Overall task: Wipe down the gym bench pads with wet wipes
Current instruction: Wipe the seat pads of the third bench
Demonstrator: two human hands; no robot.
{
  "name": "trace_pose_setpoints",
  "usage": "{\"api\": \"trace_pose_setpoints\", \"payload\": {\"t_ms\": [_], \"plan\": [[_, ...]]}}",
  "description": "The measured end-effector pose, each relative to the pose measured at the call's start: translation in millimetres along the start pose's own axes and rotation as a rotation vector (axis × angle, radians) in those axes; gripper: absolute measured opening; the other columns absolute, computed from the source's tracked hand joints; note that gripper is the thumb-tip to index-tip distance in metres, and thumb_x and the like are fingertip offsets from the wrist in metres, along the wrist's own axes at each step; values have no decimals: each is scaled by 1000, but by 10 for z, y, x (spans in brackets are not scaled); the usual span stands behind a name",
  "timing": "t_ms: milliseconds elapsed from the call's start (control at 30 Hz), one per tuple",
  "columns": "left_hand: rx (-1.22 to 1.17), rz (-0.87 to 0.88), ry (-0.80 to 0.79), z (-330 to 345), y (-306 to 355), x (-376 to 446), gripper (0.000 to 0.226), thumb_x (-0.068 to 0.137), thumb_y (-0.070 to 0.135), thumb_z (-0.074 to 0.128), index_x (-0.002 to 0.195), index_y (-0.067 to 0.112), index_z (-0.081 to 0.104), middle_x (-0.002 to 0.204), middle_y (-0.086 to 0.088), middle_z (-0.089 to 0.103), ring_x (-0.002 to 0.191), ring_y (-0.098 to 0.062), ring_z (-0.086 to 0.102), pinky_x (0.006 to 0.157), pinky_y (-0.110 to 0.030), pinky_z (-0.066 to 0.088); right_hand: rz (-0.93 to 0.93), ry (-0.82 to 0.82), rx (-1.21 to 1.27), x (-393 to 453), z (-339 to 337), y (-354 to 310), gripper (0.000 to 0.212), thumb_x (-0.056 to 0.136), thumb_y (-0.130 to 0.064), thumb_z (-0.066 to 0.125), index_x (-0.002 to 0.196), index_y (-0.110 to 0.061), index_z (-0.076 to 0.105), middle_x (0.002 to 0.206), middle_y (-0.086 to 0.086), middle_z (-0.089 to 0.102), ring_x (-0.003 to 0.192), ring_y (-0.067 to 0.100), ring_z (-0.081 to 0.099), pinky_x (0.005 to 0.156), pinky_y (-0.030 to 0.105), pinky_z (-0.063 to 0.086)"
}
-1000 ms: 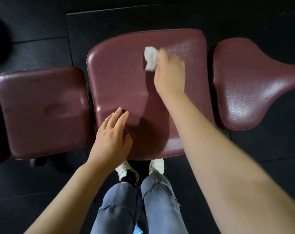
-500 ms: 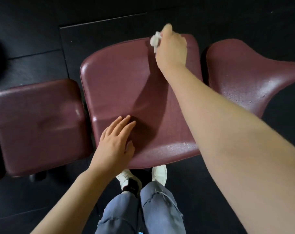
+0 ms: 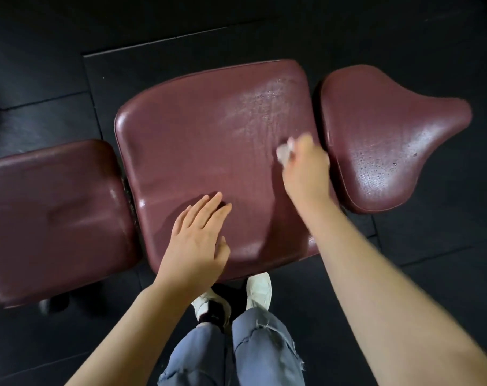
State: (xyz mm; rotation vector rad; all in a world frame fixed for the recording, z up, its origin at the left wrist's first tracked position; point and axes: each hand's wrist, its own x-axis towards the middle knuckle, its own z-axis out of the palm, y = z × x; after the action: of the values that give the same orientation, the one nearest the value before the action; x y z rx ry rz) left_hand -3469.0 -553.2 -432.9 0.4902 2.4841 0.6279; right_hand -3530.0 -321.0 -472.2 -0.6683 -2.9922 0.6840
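Three maroon bench pads lie in a row below me. The wide middle pad [image 3: 197, 140] has a wet, streaky sheen on its far right part. My right hand [image 3: 306, 171] is shut on a crumpled white wet wipe [image 3: 285, 153] and presses it on the middle pad near its right edge; the hand is blurred. My left hand [image 3: 197, 238] rests flat, fingers apart, on the near edge of the same pad. The saddle-shaped right pad [image 3: 381, 135] carries water droplets. The left pad [image 3: 53, 218] looks dry.
Black rubber floor tiles [image 3: 55, 65] surround the bench. My white shoes [image 3: 259, 291] and grey-blue trouser legs [image 3: 259, 355] stand right against the near edge of the middle pad. Narrow gaps separate the pads.
My right hand swept with the wipe from the far edge of the middle pad back toward me and to the right. The left hand stayed flat on the near edge.
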Motion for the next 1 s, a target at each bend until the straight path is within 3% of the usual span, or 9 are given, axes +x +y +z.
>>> {"api": "trace_pose_setpoints", "payload": {"t_ms": [167,300,367,467,600,667,800,900,1000], "plan": [[98,28,39,131,65,2,63,79,17,53,141,13,52,156,-6,37,147,-26,30,120,-46,22,69,11,-63,1247,156,-448,34,96,-29,50,123,-8,49,105,8,69,99,31,65,87,43,49],[38,-37,53,196,154,-34,63,82,18,45,145,17,46,160,-2,31,150,-18,19,123,-35,8,22,-106,-60,74,-10,180,21,90,-5,49,110,1,52,91,22,66,85,44,62,70,46,42],[16,-53,40,197,184,-33,63,83,20,43,146,18,45,160,1,29,150,-15,16,123,-34,7,84,-149,-10,-750,-209,528,9,88,0,52,91,-8,50,76,14,60,74,41,59,61,40,38],[11,-26,-2,188,189,-10,62,85,22,43,147,18,45,161,1,29,151,-16,16,123,-36,7,150,-154,45,-1265,-336,760,33,87,0,56,81,-24,35,69,-2,48,66,33,55,61,33,35],[22,-31,-23,146,189,16,63,85,22,43,148,21,43,161,4,27,151,-12,16,123,-34,6,26,-111,151,-397,-135,337,5,90,-5,57,86,-6,53,75,19,64,70,43,61,60,37,36],[47,-8,-18,137,161,28,63,83,21,46,146,18,47,159,1,33,149,-17,24,122,-37,13,-72,27,126,439,66,8,11,89,-12,57,94,-2,58,82,21,67,74,42,63,58,38,40],[94,47,-2,128,128,31,60,82,23,44,141,14,54,155,-3,40,145,-23,35,118,-43,25,-112,36,-51,1593,236,-559,24,91,-15,54,114,-9,52,102,6,70,95,28,65,84,36,43],[67,25,-18,118,156,44,61,81,19,51,142,14,53,156,-1,38,146,-21,33,120,-42,22,-97,12,-92,1351,221,-413,30,90,-7,51,120,-7,51,105,9,69,98,31,62,86,39,43],[61,-26,-42,102,214,53,62,84,23,45,146,18,46,160,2,31,150,-16,22,123,-36,12,99,-58,4,358,111,148,21,88,-4,48,109,-3,53,97,20,66,92,41,60,78,45,42]]}}
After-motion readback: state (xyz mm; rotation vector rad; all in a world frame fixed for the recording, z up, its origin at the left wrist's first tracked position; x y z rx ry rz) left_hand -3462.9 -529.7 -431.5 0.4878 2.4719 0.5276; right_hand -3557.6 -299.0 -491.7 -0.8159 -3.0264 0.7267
